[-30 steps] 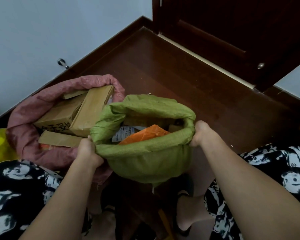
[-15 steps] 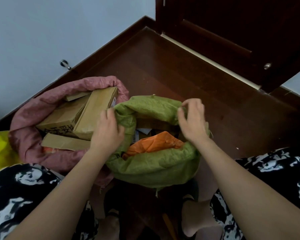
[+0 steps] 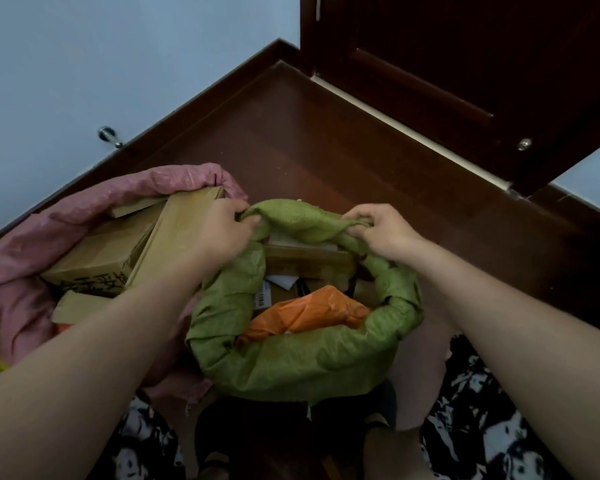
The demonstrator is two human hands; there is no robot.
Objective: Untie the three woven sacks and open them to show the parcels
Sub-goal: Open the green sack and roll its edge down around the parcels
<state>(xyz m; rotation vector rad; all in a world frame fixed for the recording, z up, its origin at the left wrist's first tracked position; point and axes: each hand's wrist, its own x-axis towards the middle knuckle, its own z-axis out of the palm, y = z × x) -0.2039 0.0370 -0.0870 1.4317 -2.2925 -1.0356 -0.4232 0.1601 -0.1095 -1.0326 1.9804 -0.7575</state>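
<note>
Hands [image 3: 222,230] shifted to green sack [image 3: 312,362] far rim (gripping).

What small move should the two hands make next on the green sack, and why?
Probably roll the far rim outward and down. Both the left hand and the right hand pinch the far edge of the green woven sack, where the fabric bunches over the brown cardboard boxes. The near rim is already rolled, showing the orange plastic parcel.
</note>
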